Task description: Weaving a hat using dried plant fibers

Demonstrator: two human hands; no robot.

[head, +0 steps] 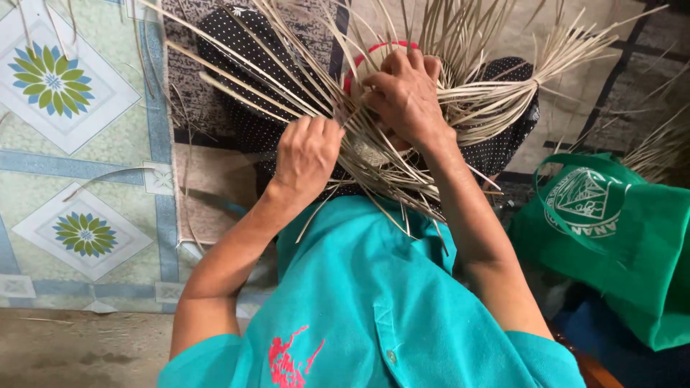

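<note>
Nearby, green bag (pixel 632 237) lies beside straw strips (pixel 402 122) and hands (pixel 359 122).

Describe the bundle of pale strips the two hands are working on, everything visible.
The bundle of pale strips looks like thin, flat, straw-coloured reed or palm fibre. The strips cross tightly at the middle, over the lap, and fan out loose to the upper left and upper right. The left hand grips several strips; the right hand presses down on the crossing. A rounded piece with a red rim shows just behind the right hand.
</note>
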